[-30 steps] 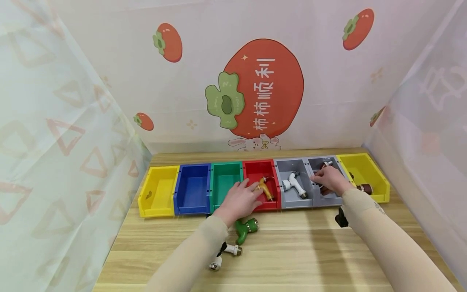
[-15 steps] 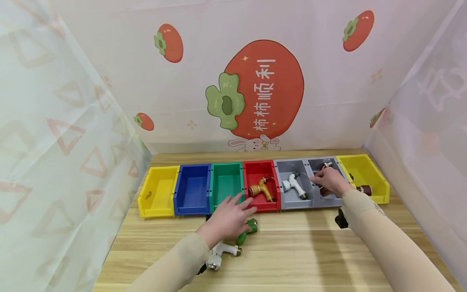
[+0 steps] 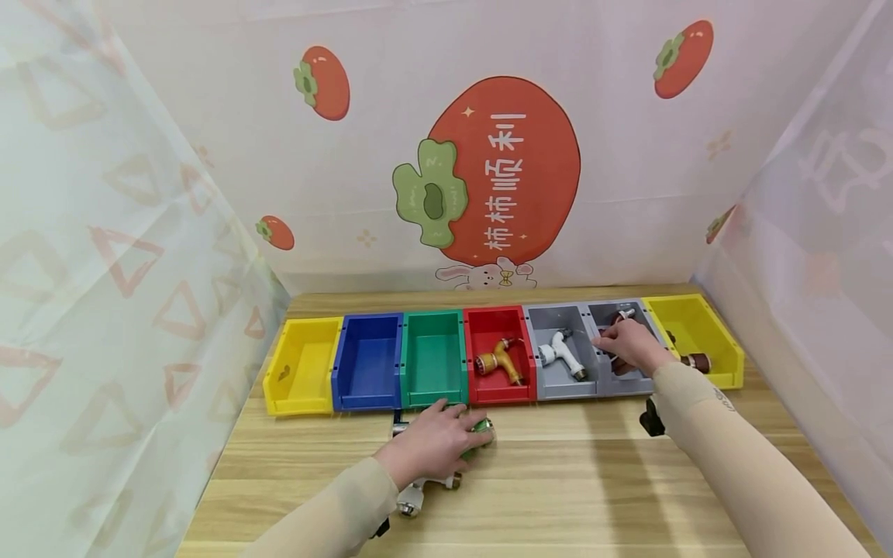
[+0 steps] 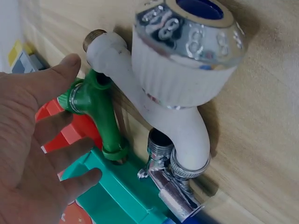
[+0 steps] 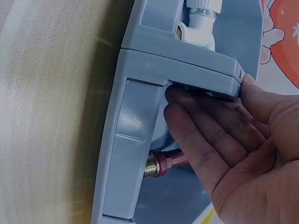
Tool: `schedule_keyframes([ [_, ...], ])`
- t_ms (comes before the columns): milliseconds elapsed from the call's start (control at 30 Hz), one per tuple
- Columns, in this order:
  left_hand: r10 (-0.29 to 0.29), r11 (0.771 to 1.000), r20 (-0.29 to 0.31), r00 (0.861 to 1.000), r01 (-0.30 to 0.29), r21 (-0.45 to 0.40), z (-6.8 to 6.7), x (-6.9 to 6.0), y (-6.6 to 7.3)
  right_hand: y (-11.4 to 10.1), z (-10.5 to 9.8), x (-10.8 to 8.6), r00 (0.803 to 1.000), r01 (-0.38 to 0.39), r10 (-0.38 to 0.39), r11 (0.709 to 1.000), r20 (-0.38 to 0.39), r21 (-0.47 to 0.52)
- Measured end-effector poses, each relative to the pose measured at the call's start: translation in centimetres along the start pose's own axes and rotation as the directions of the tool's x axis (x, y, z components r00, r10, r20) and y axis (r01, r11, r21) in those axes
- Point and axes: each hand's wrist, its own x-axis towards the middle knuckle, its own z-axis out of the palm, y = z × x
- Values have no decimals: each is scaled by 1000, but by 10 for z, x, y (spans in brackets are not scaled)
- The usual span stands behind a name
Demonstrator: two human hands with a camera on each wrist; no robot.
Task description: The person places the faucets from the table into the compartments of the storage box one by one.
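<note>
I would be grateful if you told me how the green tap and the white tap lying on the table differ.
Colour: the green tap has a green body, the white tap a white one.
Place: the green tap lies nearer the bins, the white tap nearer the bottom of the head view.
Pose: in that view the green tap's knob points right, the white tap's downward.
Both lie on the wooden table.

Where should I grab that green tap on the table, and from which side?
Take the green tap by its body just behind the round knob, probably from above and your right: the knob end points away from the white tap and silver tap lying close on its other sides.
</note>
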Motion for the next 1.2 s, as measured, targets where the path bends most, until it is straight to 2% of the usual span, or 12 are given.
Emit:
schedule_keyframes([
  [167,-4,999,48,999,6,-46,2,0,-1,1,0,1,1000,3,-3,1000,-3,-5],
  [233,8,999,47,999,-6,-34,2,1,-1,1,0,1,1000,7,-7,1000,-8,-11],
  [467,64,998,-20,998,-64,-6,3,8,4,4,0,1,1000,18,-18,999,-14,-28],
  [633,74,997,-68,995,-73,24,6,19,14,3,1,0,1000,9,-9,1000,-9,-4],
  [767,47,999,-83,995,-46,15,11,27,22,2,1,-1,1000,-1,1,1000,-3,20],
  [967,-15,1000,-69,998,14,-28,11,29,30,2,1,-1,1000,-1,1,1000,-4,14],
  [1200,-69,989,-40,997,63,-134,14,29,33,3,1,-2,1000,-3,3,1000,0,21],
])
